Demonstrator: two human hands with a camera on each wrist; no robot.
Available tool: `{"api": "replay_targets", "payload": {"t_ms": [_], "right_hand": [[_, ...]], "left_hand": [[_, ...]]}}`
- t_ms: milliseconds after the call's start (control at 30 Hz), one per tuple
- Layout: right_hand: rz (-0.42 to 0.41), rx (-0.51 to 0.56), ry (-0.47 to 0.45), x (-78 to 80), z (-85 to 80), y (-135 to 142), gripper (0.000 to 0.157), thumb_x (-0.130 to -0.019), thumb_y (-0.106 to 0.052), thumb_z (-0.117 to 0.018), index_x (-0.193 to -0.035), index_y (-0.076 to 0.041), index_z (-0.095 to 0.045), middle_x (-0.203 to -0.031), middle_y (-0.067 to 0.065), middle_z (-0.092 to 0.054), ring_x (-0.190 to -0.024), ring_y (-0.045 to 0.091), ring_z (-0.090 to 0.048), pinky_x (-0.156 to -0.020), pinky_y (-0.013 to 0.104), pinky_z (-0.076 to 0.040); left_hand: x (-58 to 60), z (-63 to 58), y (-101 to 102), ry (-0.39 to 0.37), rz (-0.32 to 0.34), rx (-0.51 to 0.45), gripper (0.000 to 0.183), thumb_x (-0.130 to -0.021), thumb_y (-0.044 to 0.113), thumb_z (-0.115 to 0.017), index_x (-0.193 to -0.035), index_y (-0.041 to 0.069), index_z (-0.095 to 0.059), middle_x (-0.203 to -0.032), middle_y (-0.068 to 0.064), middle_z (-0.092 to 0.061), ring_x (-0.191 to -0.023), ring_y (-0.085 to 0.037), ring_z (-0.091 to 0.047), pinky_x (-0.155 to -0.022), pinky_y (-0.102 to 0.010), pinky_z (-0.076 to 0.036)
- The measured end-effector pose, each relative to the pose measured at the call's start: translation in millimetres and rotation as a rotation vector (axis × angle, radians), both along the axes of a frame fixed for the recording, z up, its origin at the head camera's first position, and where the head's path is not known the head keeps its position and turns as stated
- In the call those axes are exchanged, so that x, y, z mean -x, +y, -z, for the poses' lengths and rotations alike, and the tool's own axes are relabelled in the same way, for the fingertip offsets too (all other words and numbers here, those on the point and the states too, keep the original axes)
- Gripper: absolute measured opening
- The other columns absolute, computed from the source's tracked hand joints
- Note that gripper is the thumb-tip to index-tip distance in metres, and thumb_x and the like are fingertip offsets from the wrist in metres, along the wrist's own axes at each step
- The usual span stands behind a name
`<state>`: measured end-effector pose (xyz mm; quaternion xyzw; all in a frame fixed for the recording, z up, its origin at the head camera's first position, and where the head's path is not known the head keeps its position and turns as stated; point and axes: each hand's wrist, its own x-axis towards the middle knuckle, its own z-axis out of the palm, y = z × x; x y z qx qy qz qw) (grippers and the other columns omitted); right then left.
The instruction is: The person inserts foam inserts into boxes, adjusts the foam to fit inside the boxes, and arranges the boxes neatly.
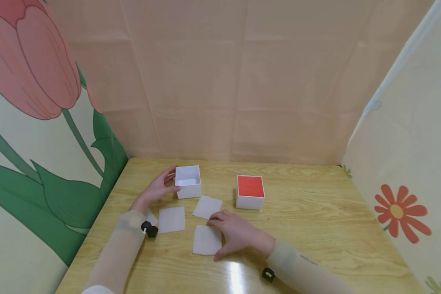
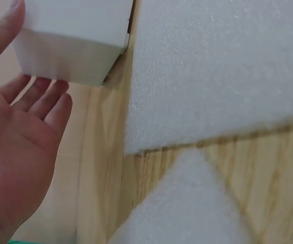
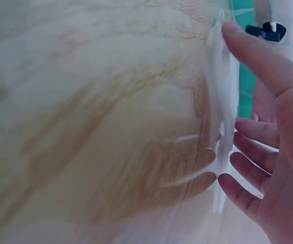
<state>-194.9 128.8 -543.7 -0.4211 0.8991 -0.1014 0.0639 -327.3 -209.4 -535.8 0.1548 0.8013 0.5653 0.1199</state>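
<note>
My left hand (image 1: 155, 190) holds an open-topped white box (image 1: 189, 191) from its left side, thumb on the near face and fingers toward the back. The left wrist view shows the thumb and fingers on either side of the box (image 2: 67, 56). On the right, my right hand (image 1: 239, 231) reaches over the right side of a thin white square foam sheet (image 1: 205, 241) lying on the table. Its thumb is at the near edge and its fingertips are at the far edge, spread apart. In the right wrist view the sheet (image 3: 227, 96) appears edge-on beside the fingertips.
Three more white foam sheets lie nearby: one (image 1: 171, 219) in the middle left, one (image 1: 207, 206) near the box, and one (image 1: 151, 217) partly behind the left wrist. A second white box (image 1: 250, 202) with a red top stands right of centre on the wooden table (image 1: 308, 216).
</note>
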Motion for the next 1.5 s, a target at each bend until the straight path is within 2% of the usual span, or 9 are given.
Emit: {"api": "replay_targets", "payload": {"t_ms": [133,533,700,967,1500], "right_hand": [[0.001,-0.003,-0.008,0.8,1.3,0.2,0.104,-0.071,-0.074,-0.088,-0.152,-0.016,-0.059,-0.151,-0.001,-0.054,-0.136,0.017,-0.048,-0.118,0.035,-0.044],[-0.007,0.029,-0.012,-2.2,-4.3,-0.1,0.101,-0.072,-0.072,-0.089,-0.15,-0.015,-0.06,-0.147,-0.002,-0.052,-0.13,0.016,-0.048,-0.114,0.035,-0.047],[-0.007,0.011,0.017,-3.3,-5.6,-1.6,0.099,-0.072,-0.07,-0.09,-0.148,-0.014,-0.063,-0.146,-0.001,-0.054,-0.129,0.016,-0.049,-0.114,0.034,-0.047],[-0.013,-0.001,0.027,-3.6,-5.3,-3.9,0.095,-0.07,-0.068,-0.092,-0.144,-0.015,-0.064,-0.143,-0.002,-0.054,-0.126,0.014,-0.048,-0.112,0.033,-0.047],[-0.011,0.0,-0.004,-0.9,-0.4,-3.3,0.095,-0.072,-0.07,-0.09,-0.147,-0.02,-0.059,-0.146,-0.005,-0.057,-0.133,0.016,-0.048,-0.115,0.04,-0.045]], "left_hand": [[-1.0,0.2,0.1,-0.02,0.004,-0.026,0.096,-0.097,0.014,-0.081,-0.172,0.014,-0.02,-0.175,-0.019,-0.022,-0.159,-0.042,-0.025,-0.129,-0.055,-0.025],[4.1,5.3,-2.0,-0.013,0.003,0.004,0.09,-0.1,0.015,-0.078,-0.171,0.011,-0.023,-0.174,-0.016,-0.026,-0.159,-0.041,-0.027,-0.129,-0.056,-0.025],[5.1,5.6,-1.2,-0.01,0.003,0.009,0.089,-0.1,0.016,-0.078,-0.171,0.011,-0.023,-0.174,-0.015,-0.026,-0.159,-0.04,-0.028,-0.129,-0.055,-0.025],[2.2,4.1,-0.6,-0.005,0.013,-0.027,0.093,-0.099,0.015,-0.079,-0.17,0.006,-0.02,-0.174,-0.02,-0.025,-0.159,-0.042,-0.027,-0.129,-0.057,-0.024],[1.6,7.3,0.1,-0.009,0.01,-0.109,0.091,-0.098,0.009,-0.079,-0.17,0.006,-0.022,-0.172,-0.02,-0.027,-0.158,-0.042,-0.029,-0.129,-0.056,-0.025]]}}
